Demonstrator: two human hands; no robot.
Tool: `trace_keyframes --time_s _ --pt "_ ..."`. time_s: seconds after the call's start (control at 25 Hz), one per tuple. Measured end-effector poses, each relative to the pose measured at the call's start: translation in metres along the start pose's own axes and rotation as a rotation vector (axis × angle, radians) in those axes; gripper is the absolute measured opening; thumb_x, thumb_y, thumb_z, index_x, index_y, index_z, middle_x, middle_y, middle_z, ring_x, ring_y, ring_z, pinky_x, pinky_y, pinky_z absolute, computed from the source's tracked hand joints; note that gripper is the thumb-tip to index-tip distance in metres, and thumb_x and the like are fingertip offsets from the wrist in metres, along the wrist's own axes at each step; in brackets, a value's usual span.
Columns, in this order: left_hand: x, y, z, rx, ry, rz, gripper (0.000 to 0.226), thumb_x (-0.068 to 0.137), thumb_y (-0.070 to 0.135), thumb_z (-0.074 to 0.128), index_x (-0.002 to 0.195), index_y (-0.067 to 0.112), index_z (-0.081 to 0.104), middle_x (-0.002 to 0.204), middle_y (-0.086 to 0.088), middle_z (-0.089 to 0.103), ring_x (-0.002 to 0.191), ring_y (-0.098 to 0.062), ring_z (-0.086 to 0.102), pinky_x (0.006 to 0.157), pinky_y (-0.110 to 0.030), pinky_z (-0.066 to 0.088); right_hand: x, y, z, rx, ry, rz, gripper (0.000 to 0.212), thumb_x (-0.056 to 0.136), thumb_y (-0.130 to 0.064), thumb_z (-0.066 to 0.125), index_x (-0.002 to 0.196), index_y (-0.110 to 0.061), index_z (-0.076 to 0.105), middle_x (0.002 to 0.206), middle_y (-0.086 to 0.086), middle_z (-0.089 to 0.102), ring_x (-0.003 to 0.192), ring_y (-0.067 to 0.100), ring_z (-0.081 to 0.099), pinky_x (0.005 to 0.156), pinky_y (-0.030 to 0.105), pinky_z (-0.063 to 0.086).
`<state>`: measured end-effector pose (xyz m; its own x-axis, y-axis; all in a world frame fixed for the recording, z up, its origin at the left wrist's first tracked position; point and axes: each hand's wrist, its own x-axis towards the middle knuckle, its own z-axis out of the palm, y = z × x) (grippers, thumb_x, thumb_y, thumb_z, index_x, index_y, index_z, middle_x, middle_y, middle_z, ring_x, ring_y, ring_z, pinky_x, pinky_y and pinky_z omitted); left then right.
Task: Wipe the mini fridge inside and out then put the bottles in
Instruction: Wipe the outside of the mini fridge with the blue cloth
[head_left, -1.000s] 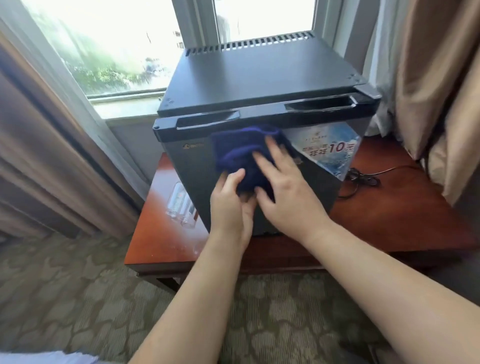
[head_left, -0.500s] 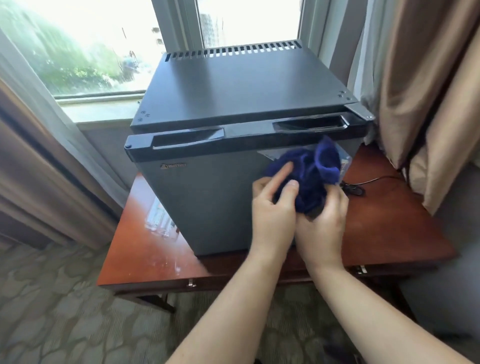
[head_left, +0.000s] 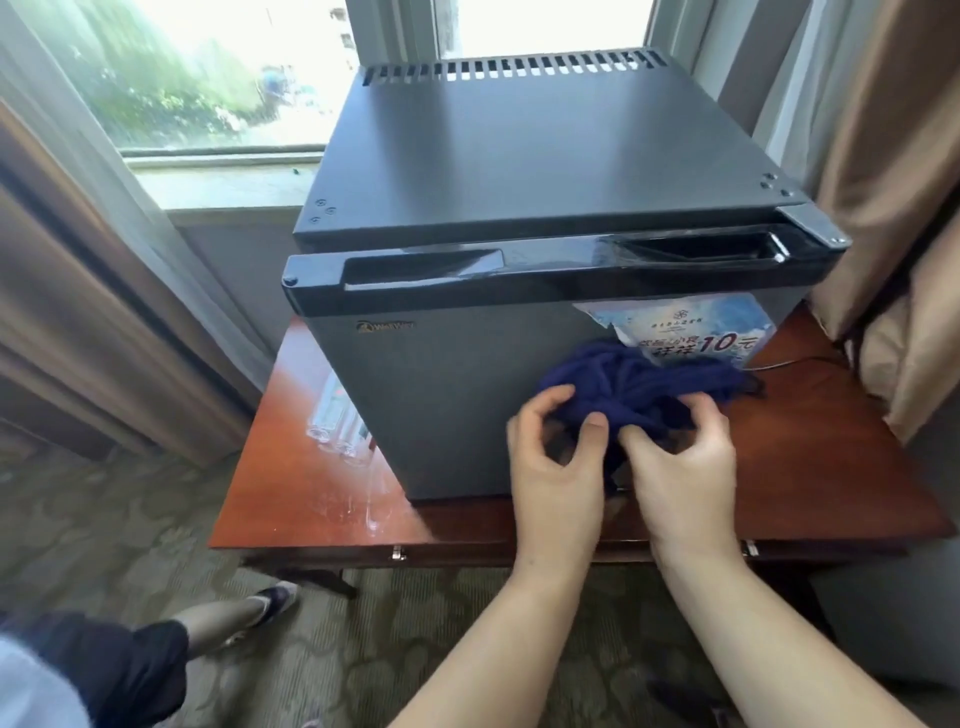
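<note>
Window bay, curtains either side: mini fridge (head_left: 467, 405) on a red-brown bench (head_left: 831, 467), door shut. Left hand (head_left: 561, 467) and right hand (head_left: 685, 467) meet at the fridge's lower front, each grip curled round a bunched dark-blue cloth (head_left: 639, 384), pinching its folds. One sec. ago that cloth lay flat under the right hand high on the fridge door, mid-stroke; half a sec. ago it was wadded by the sticker; now it sits lower, gathered w/ both hands. Judgement: a pause to refold, not a finish. Outside wipe looks part-done, inside untouched, loading yet to start. Clear plastic bottles (head_left: 337, 421) lie on the bench just left of the fridge, by its side wall. Readable: gold logo (head_left: 384, 327) at the fridge door's upper left, prob. "WelWay"; blue-white sticker (head_left: 685, 322) at its upper right w/ large "10元", other characters too blurred. Black cord (head_left: 795, 361) trails on the bench right of the fridge.
</note>
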<state>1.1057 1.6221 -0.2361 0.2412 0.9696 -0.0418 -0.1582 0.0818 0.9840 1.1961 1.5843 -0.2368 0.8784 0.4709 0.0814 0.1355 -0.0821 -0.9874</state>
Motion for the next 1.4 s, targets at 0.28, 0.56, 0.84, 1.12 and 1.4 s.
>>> trace_keyframes --time_s 0.28,0.56,0.84,1.12,1.4 --pt "0.006 0.057 -0.073 0.124 0.144 0.162 0.043 0.091 0.03 0.071 0.131 0.039 0.062 0.139 0.002 0.061 0.118 -0.009 0.067 0.102 -0.032 0.055 -0.037 -0.065 0.053 0.044 -0.165 -0.22 0.035 0.079 -0.019 0.083 0.111 -0.028 0.072 0.114 -0.006 0.054 0.106 0.008 0.063 0.098 0.034 0.052" --pt "0.023 0.09 -0.131 0.087 0.225 0.186 0.038 0.091 0.023 0.071 0.128 0.028 0.065 0.118 0.011 0.073 0.106 -0.016 0.074 0.097 -0.047 0.059 -0.066 -0.093 0.109 0.11 -0.264 -0.284 0.032 0.079 -0.018 0.082 0.11 -0.02 0.077 0.117 -0.001 0.053 0.107 0.014 0.064 0.102 0.036 0.051" --pt "0.052 0.07 -0.168 0.065 0.133 0.123 0.025 0.087 0.023 0.08 0.11 0.031 0.071 0.105 0.005 0.075 0.084 -0.02 0.074 0.086 -0.048 0.059 -0.08 -0.073 0.135 0.043 -0.154 -0.336 0.03 0.078 -0.014 0.085 0.106 -0.02 0.078 0.114 -0.003 0.055 0.108 0.017 0.064 0.099 0.04 0.053" --pt "0.069 -0.017 -0.196 -0.007 0.034 -0.214 0.021 0.087 0.015 0.082 0.106 0.017 0.072 0.102 -0.005 0.077 0.091 -0.023 0.075 0.083 -0.051 0.061 -0.094 0.012 0.153 -0.116 -0.064 -0.195 0.021 0.074 -0.013 0.084 0.09 -0.024 0.078 0.11 -0.008 0.056 0.102 0.009 0.062 0.094 0.034 0.053" --pt "0.075 -0.151 -0.207 -0.044 0.199 -0.538 0.027 0.084 0.013 0.084 0.107 0.012 0.069 0.099 -0.006 0.079 0.091 -0.021 0.078 0.07 -0.033 0.064 -0.11 0.154 0.184 -0.12 -0.046 0.247 0.021 0.073 -0.023 0.086 0.085 -0.033 0.071 0.106 -0.014 0.059 0.092 0.0 0.063 0.089 0.035 0.057"
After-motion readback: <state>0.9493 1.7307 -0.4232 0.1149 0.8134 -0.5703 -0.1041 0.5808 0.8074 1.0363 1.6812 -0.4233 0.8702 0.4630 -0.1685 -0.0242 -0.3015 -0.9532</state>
